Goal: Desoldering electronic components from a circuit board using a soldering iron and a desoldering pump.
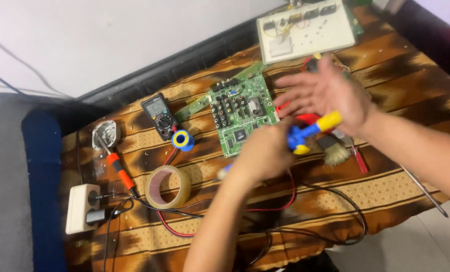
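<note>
Nearest the camera, my left forearm rises from 6 o'clock, and my left hand (263,153) sits at the centre of the view, its grip closed around a blue and yellow tool (310,132) whose yellow tip points toward 2 o'clock. At 2 o'clock from it my right hand (325,93) hovers just above that tool, blurred, fingers spread and palm down, its grip open and holding nothing; that arm runs off toward 4 o'clock.

Beneath both hands a brown patterned cloth (386,191) covers the surface. Touching the left hand's upper edge, at 11 o'clock from it, lies a green circuit board (240,112). At 3 o'clock from the left hand lies a small brush (333,151), with a red-handled tool (358,158) just beside it. Red and black wires (285,204) loop across the cloth at 5 o'clock.

Out at 9 o'clock from the board stand a black multimeter (158,116) and a blue and yellow spool (183,140). A roll of brown tape (168,187) lies at 8 o'clock from the left hand, near an orange-handled soldering iron (119,168) and a white power strip (82,207) at the cloth's edge. A white breadboard panel (305,29) sits well apart at 12 o'clock.
</note>
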